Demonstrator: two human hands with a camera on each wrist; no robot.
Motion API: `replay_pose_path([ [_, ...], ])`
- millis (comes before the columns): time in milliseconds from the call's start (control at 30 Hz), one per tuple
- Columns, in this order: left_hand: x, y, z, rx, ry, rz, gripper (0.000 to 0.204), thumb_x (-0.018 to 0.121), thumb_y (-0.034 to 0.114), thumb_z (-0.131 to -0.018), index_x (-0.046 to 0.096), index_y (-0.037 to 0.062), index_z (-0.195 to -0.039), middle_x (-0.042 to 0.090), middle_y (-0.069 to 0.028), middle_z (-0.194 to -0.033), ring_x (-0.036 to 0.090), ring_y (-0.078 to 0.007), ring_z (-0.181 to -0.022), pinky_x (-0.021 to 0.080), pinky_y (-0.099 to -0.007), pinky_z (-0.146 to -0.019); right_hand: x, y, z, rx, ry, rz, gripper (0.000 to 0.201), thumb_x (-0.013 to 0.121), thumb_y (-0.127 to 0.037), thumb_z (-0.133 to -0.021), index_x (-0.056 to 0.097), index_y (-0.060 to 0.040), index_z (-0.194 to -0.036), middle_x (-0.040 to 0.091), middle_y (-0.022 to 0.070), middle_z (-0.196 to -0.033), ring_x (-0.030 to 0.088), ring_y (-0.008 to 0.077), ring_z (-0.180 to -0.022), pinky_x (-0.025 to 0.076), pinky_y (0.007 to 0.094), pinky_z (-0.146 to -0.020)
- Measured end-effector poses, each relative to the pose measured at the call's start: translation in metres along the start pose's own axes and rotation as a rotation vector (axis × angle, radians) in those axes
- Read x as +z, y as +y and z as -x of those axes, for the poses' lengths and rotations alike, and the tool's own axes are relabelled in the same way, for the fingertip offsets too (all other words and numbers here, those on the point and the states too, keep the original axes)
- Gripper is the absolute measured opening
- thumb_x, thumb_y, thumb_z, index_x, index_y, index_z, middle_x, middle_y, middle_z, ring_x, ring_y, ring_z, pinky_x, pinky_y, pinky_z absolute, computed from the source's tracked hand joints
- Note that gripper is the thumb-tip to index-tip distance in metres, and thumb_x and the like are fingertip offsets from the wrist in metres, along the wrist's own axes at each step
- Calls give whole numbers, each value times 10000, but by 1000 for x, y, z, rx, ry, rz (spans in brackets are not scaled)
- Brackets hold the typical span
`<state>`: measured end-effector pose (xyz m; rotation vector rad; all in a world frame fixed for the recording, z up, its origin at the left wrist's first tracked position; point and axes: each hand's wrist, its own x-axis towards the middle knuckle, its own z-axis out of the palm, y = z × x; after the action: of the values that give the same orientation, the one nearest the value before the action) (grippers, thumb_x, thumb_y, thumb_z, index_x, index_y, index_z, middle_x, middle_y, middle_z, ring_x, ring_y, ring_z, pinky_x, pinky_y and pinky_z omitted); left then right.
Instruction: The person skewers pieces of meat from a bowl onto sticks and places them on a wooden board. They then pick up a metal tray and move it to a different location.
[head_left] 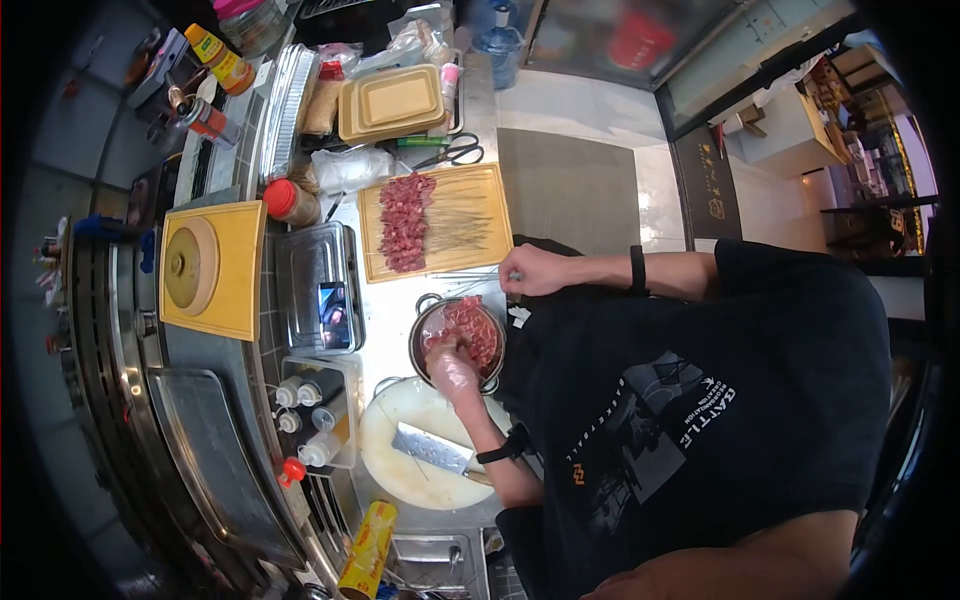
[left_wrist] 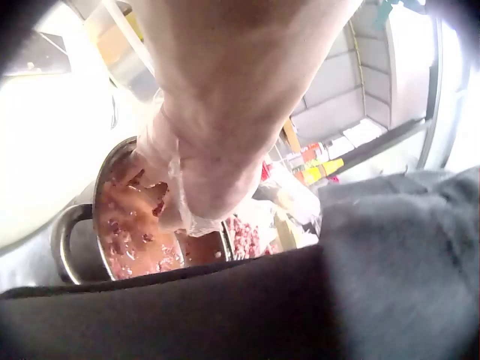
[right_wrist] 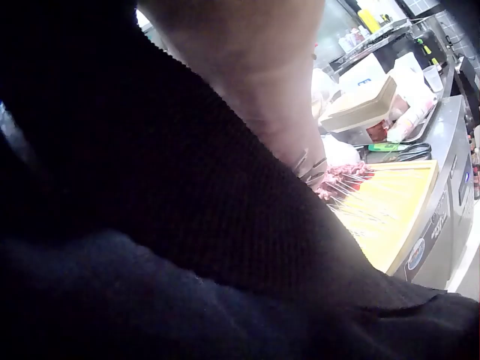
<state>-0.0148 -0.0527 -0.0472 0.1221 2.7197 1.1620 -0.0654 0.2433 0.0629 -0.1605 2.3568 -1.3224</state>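
My left hand [head_left: 456,372], in a clear plastic glove, reaches down into a metal pot [head_left: 413,345] of raw meat pieces [head_left: 482,330] in reddish liquid. In the left wrist view its curled fingers pinch a dark red piece of meat [left_wrist: 159,201] low in the pot. Beyond the pot rim, my bare right hand [head_left: 535,271] grips thin skewers [head_left: 470,276] with curled fingers, close to the near corner of a yellow tray [head_left: 490,180]. Rows of skewered meat [head_left: 405,225] lie on that tray, their bare sticks side by side.
A round white cutting board [head_left: 385,470] bears a cleaver [head_left: 432,447] beside the pot. Nearby are a lidded clear container [head_left: 300,270] with a phone [head_left: 335,315], squeeze bottles [head_left: 325,447], a red-capped jar [head_left: 292,203], scissors [head_left: 460,152] and stacked tan trays [head_left: 392,103].
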Motion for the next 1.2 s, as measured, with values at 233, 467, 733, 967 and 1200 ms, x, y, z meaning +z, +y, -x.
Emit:
replay_pose_path([
  [233,-6,41,-5,-148,-524,-138,294,806,87,-800,729,33,-1079,730,-237,-1080,700,-401,-1053,549,-453,-908,5,2,3,-22,-18,9,148,698,-114,-886,733,23,-932,739,159,-851,711,254,-795,552,376,-745],
  [467,27,3,0,-198,-586,116,273,742,156,-896,680,14,-1122,749,-170,-1036,724,-297,-929,555,-383,-847,11,7,-1,-28,9,-39,141,701,-115,-884,730,15,-932,733,158,-839,713,259,-791,549,376,-744],
  [733,15,-33,0,-522,-371,958,209,582,145,-1036,692,-6,-1131,709,-60,-963,651,-142,-851,517,-274,-784,9,0,0,-20,20,-52,134,685,-103,-869,735,18,-896,740,149,-831,720,260,-811,556,365,-770],
  [967,-23,0,7,-610,-165,1465,404,628,31,-1007,527,-67,-1385,636,-161,-1260,639,-248,-1130,557,-388,-951,12,4,0,-27,5,-70,133,684,-98,-870,733,20,-905,736,148,-827,711,244,-796,553,361,-766],
  [1200,-32,22,7,-572,-1,1510,447,644,32,-998,496,-85,-1403,622,-189,-1275,622,-294,-1183,533,-418,-1053,14,5,0,-34,-9,-58,131,683,-99,-866,728,21,-896,727,146,-813,702,240,-785,548,365,-753],
])
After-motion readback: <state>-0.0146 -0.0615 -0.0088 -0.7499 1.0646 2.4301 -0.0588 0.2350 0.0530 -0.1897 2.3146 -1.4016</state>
